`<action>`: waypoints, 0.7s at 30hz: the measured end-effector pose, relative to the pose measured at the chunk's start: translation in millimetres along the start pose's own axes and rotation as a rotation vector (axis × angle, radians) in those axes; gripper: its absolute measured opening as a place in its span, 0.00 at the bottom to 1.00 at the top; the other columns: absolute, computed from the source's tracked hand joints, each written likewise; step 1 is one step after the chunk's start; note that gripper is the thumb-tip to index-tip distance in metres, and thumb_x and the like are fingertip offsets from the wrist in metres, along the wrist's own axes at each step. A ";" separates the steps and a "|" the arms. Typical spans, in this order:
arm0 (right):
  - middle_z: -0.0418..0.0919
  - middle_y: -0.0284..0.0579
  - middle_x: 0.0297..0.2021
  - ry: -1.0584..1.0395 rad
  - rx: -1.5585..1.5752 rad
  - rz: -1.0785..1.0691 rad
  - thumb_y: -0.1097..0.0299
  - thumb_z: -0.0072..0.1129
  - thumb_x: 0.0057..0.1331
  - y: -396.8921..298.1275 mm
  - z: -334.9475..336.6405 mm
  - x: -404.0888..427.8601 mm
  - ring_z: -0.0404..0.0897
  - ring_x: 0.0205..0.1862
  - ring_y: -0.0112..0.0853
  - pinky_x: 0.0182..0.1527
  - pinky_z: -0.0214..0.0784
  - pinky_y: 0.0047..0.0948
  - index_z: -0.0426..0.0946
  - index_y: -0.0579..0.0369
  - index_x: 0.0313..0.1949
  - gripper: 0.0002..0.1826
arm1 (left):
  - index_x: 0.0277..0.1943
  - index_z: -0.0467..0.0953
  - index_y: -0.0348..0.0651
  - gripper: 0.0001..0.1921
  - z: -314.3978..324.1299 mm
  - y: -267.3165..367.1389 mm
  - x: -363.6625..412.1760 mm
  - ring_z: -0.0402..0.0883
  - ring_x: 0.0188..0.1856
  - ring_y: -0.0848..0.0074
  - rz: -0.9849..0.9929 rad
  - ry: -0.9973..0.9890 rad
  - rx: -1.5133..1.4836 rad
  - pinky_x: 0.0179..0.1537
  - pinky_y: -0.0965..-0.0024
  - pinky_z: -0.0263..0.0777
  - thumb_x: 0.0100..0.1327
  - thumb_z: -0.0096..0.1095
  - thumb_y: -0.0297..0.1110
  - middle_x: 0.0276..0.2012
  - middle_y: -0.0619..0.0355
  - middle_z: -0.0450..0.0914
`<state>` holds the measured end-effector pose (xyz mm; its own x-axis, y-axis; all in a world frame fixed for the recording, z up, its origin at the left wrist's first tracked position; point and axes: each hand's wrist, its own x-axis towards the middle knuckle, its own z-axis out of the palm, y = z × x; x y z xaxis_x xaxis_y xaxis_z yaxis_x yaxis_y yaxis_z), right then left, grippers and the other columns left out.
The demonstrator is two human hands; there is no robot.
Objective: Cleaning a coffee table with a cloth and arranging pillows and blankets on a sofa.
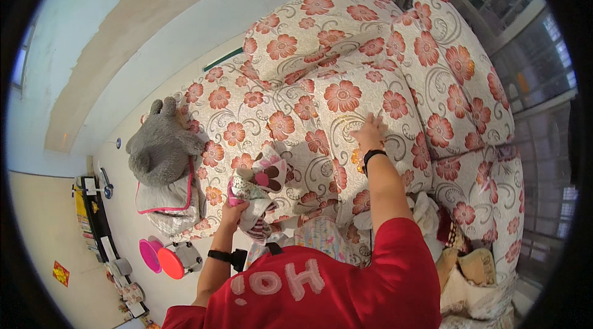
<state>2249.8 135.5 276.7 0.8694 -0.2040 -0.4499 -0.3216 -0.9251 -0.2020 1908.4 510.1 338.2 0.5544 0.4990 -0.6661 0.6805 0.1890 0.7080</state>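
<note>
My left hand (pixel 235 214) grips a bunched cloth (pixel 255 186) with pink, brown and white floral patches. The bundle hangs over the sofa's front part, and its folds hide some of my fingers. My right hand (pixel 370 132) reaches forward, fingers spread and holding nothing, at the seat cushion (pixel 343 97) of the sofa. Whether the palm presses on the fabric is hard to tell. White cover cloth with red flowers and grey scrolls wraps the whole sofa, including its backrest (pixel 456 76) and rolled armrest (pixel 319 19).
A grey plush toy (pixel 160 148) rests at the left on a folded, pink-edged blanket (pixel 164 197). Beyond it on the floor stand a red stool (pixel 170 263) and a magenta basin (pixel 149 255). Crumpled cloths (pixel 425 213) and a tan cushion (pixel 478 268) lie at the lower right. Barred windows (pixel 533 65) line the right.
</note>
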 end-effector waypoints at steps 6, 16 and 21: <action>0.44 0.53 0.74 0.070 -0.012 0.057 0.52 0.69 0.58 13.0 19.8 30.9 0.45 0.72 0.63 0.63 0.51 0.72 0.50 0.44 0.71 0.47 | 0.53 0.72 0.35 0.26 24.5 17.3 -19.7 0.79 0.38 0.76 0.099 0.006 0.005 0.40 0.73 0.74 0.52 0.75 0.29 0.40 0.58 0.80; 0.81 0.45 0.43 0.452 -0.252 -0.420 0.69 0.48 0.65 38.1 44.2 63.3 0.79 0.48 0.43 0.47 0.74 0.39 0.80 0.53 0.41 0.11 | 0.64 0.61 0.29 0.43 47.9 1.1 26.6 0.80 0.47 0.66 0.317 0.012 0.282 0.49 0.67 0.74 0.50 0.79 0.40 0.48 0.46 0.79; 0.82 0.54 0.45 0.188 -0.165 -0.407 0.67 0.43 0.68 36.3 14.7 41.2 0.82 0.46 0.45 0.45 0.75 0.44 0.80 0.58 0.41 0.15 | 0.73 0.48 0.35 0.47 60.9 20.4 24.9 0.74 0.58 0.66 0.532 -0.047 0.363 0.57 0.69 0.69 0.57 0.73 0.33 0.60 0.44 0.72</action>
<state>2268.4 98.2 238.0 0.9701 0.1449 -0.1946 0.1096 -0.9773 -0.1814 1965.2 474.9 321.9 0.8756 0.4064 -0.2611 0.4208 -0.3762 0.8254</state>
